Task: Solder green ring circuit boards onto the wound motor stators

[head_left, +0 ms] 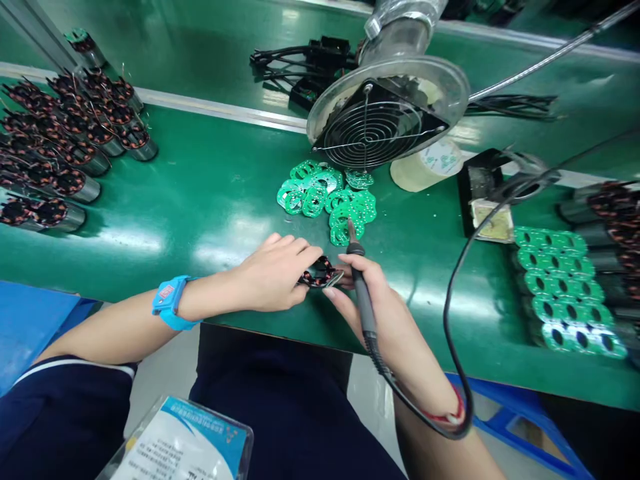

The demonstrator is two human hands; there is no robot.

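Observation:
My left hand (277, 273), with a blue strap at its wrist, is wrapped round a motor stator (319, 272) with copper windings. The stator is held near the bench's front edge, and my fingers hide much of it. My right hand (370, 293) has a soldering iron (364, 297) between thumb and index finger, its tip pointing away from me. The right thumb and other fingertips are at wire ends on the stator's right side. Beyond the hands lies a loose pile of ring-shaped green circuit boards (313, 190); the iron's tip shows over the nearest ones.
Several wound stators (75, 147) stand at the left. A fume extractor fan (370, 133) hangs over the back, beside a roll of tape (427, 163). A soldering stand (487, 193) and rows of board-topped stators (563, 290) are at right. The iron's cable (450, 307) loops by my right forearm.

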